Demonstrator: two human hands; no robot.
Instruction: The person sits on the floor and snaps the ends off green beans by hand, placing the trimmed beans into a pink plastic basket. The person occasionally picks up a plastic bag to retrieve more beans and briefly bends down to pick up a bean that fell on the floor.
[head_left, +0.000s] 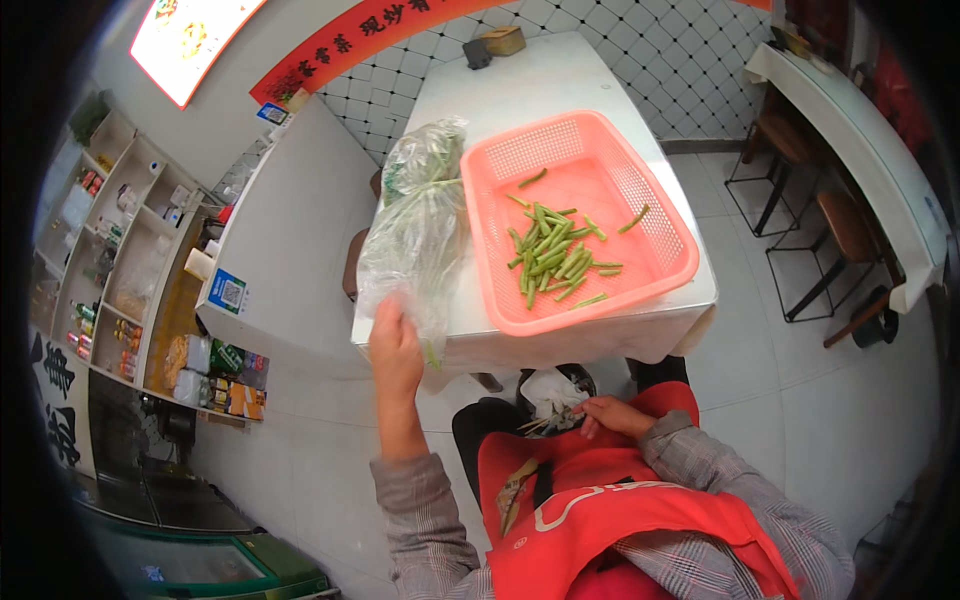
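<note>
My left hand (397, 346) is at the near left corner of the table, touching the near end of a clear plastic bag (420, 240); blur hides how its fingers close on the film. Greens show inside the bag, and a green tip pokes out at its near end. Right of the bag sits a pink plastic basket (499, 300) with cut green bean pieces (551, 251) heaped in it and a few lying apart. Over my lap, beside a lined bin, rests my right hand (604, 416), fingers partly curled; whether it holds anything is unclear.
The white-covered table (517, 79) carries a small box (502, 40) and a dark object at its far end. Below its near edge stands a bin (555, 394) with a white liner and thin sticks. A counter (277, 210) is at left, stools (847, 225) at right.
</note>
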